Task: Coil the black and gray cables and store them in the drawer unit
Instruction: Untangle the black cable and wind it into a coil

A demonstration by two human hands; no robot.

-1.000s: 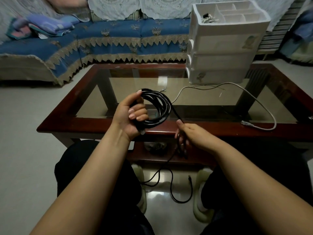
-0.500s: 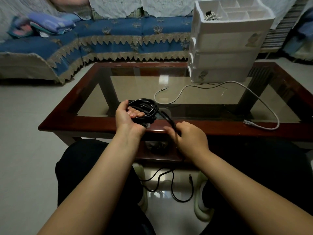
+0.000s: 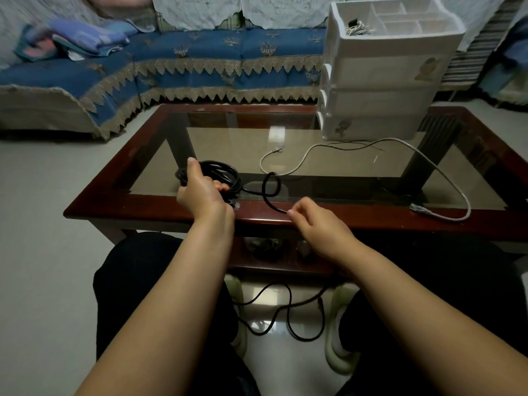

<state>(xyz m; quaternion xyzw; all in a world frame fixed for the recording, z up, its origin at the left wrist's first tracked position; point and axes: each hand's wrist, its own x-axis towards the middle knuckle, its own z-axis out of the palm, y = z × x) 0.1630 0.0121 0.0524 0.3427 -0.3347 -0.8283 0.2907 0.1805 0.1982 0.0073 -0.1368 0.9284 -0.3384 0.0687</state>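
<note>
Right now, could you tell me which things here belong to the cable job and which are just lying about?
Job:
- black cable, coil held by left hand, free end pinched by right hand
- gray cable
- drawer unit

Lying about:
- folded cloths
- sofa
- table

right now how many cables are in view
3: a black cable coiled in the left hand, its tail through the right hand; a gray cable on the table; a pale bundle in the drawer unit's top tray. Drawers may hide more.

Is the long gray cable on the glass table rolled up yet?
No. The gray cable lies spread out across the glass table, uncoiled, untouched by either hand.
</note>
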